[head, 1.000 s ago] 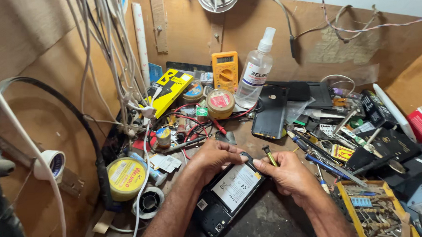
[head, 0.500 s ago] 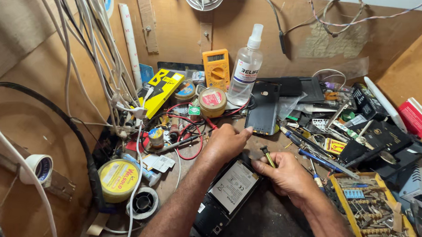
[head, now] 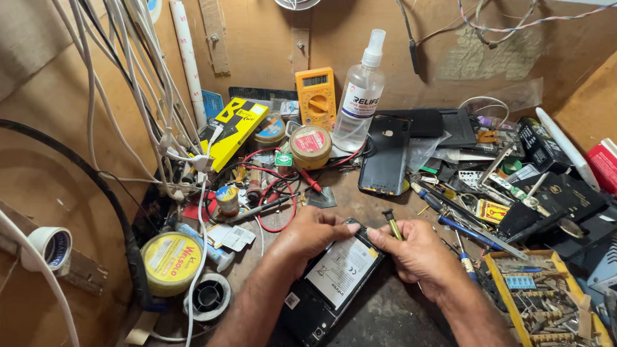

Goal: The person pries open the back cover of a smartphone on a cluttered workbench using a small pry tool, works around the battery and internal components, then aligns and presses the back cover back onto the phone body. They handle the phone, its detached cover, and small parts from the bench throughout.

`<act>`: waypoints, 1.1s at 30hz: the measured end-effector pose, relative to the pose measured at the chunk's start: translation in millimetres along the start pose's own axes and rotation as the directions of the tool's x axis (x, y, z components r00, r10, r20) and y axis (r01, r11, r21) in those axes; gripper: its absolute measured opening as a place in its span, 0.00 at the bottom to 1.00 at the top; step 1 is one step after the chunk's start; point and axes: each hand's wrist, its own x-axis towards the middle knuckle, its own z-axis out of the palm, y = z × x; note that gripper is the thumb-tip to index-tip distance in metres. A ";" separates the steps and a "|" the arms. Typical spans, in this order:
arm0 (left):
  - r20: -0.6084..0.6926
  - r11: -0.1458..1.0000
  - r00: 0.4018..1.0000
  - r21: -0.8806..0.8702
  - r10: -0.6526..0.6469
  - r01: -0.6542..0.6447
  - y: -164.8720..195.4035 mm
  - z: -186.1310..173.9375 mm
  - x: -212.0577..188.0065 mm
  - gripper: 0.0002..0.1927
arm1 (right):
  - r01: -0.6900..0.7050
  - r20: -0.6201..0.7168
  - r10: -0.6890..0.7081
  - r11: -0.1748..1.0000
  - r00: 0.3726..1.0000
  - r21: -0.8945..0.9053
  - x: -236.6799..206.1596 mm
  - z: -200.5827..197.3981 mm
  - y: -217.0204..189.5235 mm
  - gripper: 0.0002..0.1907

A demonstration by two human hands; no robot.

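- Head view, far left: a round yellow tin (head: 170, 262) sits on the cluttered brown counter (head: 396, 321).
- Left hand (head: 312, 236) presses down on the opened black phone with its white battery (head: 333, 279), fingertips curled against the top edge, grip closed on it.
- Right hand (head: 417, 253) pinches a small yellow-handled screwdriver (head: 392, 225) just above the phone's corner.
- Behind: an orange multimeter (head: 317, 96) and a clear spray bottle (head: 360, 93).
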 end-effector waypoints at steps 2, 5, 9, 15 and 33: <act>-0.016 0.996 1.000 -0.089 0.011 -0.013 -0.3 1.4 -4.4 0.12 | 0.004 -0.009 -0.004 1.000 1.000 -0.031 1.2 1.2 -1.2 0.13; -0.083 0.998 0.996 -0.055 -0.026 0.021 2.4 -2.4 -9.0 0.09 | 0.036 -0.061 -0.042 0.996 0.997 -0.087 6.0 -2.2 -1.8 0.13; -0.071 1.000 0.997 -0.016 -0.018 0.017 3.0 -19.2 -17.4 0.07 | 0.211 -0.226 -0.249 0.961 0.942 -0.178 21.3 -3.5 3.0 0.11; -0.092 0.997 0.994 -0.055 -0.061 0.056 -2.1 -28.9 -23.4 0.07 | 0.442 -0.093 -0.586 0.697 0.805 -0.565 38.2 8.5 0.4 0.09; -0.106 0.999 0.994 0.028 -0.014 0.017 -8.6 -23.2 1.2 0.13 | 0.462 0.210 -0.556 0.362 0.804 -0.810 48.2 20.0 -24.8 0.13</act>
